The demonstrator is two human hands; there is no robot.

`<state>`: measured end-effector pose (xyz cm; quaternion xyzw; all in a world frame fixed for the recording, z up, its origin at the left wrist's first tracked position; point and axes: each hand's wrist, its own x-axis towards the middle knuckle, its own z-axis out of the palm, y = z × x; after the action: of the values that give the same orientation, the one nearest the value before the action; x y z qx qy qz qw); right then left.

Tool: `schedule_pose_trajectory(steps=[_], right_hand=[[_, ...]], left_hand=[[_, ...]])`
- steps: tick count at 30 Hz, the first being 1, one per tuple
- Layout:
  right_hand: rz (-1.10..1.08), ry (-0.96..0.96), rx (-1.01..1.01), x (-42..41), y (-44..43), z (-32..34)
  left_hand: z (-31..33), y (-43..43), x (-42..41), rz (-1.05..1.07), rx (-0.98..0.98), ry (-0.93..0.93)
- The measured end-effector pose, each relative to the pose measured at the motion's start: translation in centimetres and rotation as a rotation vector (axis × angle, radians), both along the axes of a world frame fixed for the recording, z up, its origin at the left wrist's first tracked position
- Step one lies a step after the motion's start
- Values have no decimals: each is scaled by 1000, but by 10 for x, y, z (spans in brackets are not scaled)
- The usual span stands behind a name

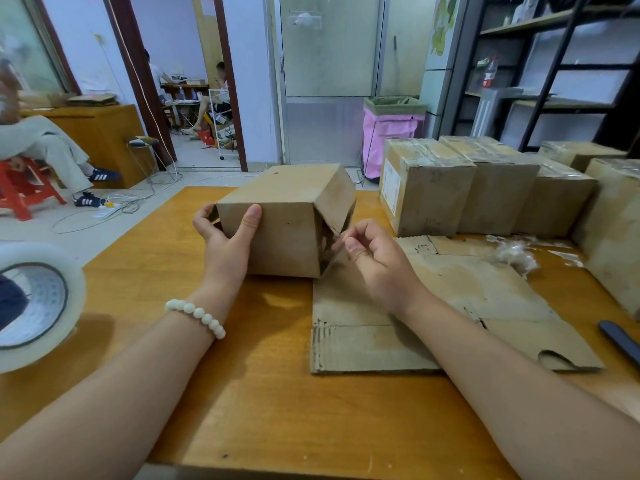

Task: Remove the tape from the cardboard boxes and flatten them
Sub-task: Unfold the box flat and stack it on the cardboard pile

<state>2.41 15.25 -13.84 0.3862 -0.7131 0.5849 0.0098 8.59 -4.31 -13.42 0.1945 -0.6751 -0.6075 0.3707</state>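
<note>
Centrally, the left hand (227, 237) is gripping the left end of a plain brown cardboard box (287, 216), with its thumb lying on the near face and its fingers curling round into the open end, where their tips are hidden. The right hand (374, 261) is pinching the box at its open right end. Whether thumb and forefinger have clear tape or only a flap edge between them is hard to make out.

Under the right forearm, a flattened sheet of brown cardboard (450, 306) is lying on the orange wooden table (259, 393). Beyond the right hand a row of taped brown boxes (426, 188) is standing. Left of the left forearm a roll of clear tape (34, 303) is sitting, cut off by the frame.
</note>
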Motion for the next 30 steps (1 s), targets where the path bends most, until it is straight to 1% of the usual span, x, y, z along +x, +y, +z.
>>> schedule_pose_trajectory(steps=[2,4,6,9,11,14,19,23,25,27,30], right_hand=[[48,-56,21,0,-1,-1],[125,-89,110,3,-4,-3],[138,-38,166,7,-6,-4],[84,40,142,12,-10,0],[48,40,144,14,-10,3],[58,45,196,20,-11,3],[41,44,169,23,-15,2],[-12,117,210,21,-18,-3],[-32,130,193,22,-21,-4],[-36,137,167,22,-23,-5],[-37,70,125,24,-24,-6]], left_hand=[[1,0,2,64,-39,-23],[1,3,4,81,-127,-73],[-1,11,7,39,-257,-102],[-3,24,5,-10,-403,-146],[-5,23,0,1,-394,-177],[-8,14,-3,36,-370,-148],[-7,14,1,-70,-301,-103],[-2,15,-2,-54,-306,-145],[0,17,-4,-37,-292,-152],[2,16,-4,-32,-267,-117],[6,10,-4,11,-258,-63]])
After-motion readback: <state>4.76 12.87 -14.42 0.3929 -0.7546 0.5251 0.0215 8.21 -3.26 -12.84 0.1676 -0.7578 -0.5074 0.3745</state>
